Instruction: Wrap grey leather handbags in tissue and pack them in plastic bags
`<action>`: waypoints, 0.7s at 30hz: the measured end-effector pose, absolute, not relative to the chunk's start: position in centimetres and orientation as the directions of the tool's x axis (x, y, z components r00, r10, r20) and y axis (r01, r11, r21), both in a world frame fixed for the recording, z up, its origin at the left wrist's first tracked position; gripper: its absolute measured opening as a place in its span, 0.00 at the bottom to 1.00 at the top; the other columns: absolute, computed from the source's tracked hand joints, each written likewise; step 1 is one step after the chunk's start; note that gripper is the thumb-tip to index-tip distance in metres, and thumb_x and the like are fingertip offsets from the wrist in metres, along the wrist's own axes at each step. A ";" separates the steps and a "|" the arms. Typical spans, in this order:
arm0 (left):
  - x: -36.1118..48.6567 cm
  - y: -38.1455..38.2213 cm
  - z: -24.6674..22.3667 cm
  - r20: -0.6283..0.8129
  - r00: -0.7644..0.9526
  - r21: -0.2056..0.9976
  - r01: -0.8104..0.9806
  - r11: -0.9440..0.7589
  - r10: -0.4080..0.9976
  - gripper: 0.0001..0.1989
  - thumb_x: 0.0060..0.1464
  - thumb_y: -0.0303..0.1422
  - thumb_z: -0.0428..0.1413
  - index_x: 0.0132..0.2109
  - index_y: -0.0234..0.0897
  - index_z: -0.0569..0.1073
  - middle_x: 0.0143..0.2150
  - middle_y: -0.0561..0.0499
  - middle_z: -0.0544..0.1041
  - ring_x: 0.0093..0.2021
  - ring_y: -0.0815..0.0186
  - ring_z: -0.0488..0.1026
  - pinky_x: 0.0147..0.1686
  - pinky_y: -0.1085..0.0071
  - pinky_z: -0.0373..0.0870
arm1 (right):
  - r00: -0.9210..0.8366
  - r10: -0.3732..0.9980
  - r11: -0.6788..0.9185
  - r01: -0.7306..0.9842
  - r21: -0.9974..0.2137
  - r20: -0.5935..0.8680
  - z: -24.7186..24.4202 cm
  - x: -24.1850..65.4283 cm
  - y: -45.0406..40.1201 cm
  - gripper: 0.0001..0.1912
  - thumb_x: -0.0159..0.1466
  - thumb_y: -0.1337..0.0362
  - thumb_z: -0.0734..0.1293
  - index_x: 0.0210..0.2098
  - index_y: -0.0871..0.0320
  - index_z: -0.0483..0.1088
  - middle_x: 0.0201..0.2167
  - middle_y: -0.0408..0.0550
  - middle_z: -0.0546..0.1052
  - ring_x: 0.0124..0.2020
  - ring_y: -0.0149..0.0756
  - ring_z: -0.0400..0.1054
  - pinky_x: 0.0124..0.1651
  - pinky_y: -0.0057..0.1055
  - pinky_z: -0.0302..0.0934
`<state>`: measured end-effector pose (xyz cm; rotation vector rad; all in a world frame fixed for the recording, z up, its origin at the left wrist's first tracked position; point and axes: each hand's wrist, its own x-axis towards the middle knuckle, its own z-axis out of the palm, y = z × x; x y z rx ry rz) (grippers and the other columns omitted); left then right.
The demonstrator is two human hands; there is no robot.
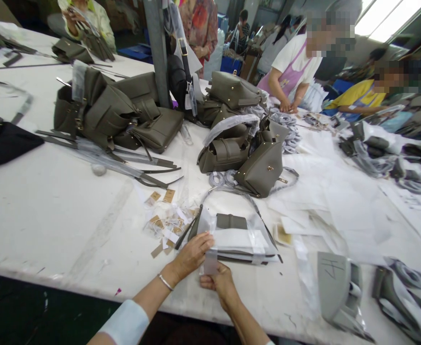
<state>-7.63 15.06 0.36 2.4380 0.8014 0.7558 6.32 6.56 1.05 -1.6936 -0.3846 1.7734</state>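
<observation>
Handbag (231, 221), dark olive, lies on the white table (52, 230) in pale wrapping (235, 238), directly in front of the seated or standing person, its long axis running left to right. A clear strip (211, 263) crosses its near edge, left of the middle, and points toward the person. The left hand (196, 247) is nearer the bag, fingers laid over the strip's upper part; whether they grip cannot be told. The right hand (222, 282) is just below the near edge, fingers closed on the strip's lower end. The strap (256, 207) loops away on the far side, out of the fingers' way. Loose tags (169, 195) crowd the bag's left; more olive bags (263, 167) stand beyond it. A small yellowish pack (282, 235) sits just right.
</observation>
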 end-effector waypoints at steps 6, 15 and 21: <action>-8.1 15.4 -0.2 0.327 0.729 0.592 0.338 -0.732 0.601 0.39 0.45 0.12 0.46 0.65 0.35 0.56 0.63 0.42 0.66 0.69 0.59 0.53 0.64 0.54 0.62 | 0.054 0.576 -0.763 -0.321 -0.561 -0.815 1.9 6.2 3.5 0.31 0.36 0.43 0.78 0.23 0.59 0.63 0.17 0.41 0.71 0.20 0.32 0.70 0.27 0.31 0.69; -8.0 15.4 0.1 0.320 0.737 0.591 0.335 -0.734 0.595 0.40 0.48 0.13 0.47 0.68 0.37 0.51 0.64 0.42 0.65 0.69 0.57 0.54 0.64 0.53 0.62 | 0.054 0.568 -0.776 -0.298 -0.556 -0.821 2.1 5.4 0.8 0.32 0.40 0.37 0.74 0.23 0.57 0.63 0.15 0.42 0.72 0.16 0.29 0.65 0.25 0.29 0.65; -7.9 14.9 0.3 0.335 0.724 0.563 0.359 -0.744 0.603 0.36 0.50 0.14 0.45 0.66 0.36 0.54 0.62 0.41 0.67 0.67 0.60 0.59 0.64 0.55 0.63 | 0.158 0.723 -0.650 0.487 -0.584 -0.672 5.2 8.9 3.1 0.18 0.54 0.49 0.72 0.21 0.56 0.68 0.19 0.45 0.74 0.18 0.33 0.66 0.23 0.28 0.56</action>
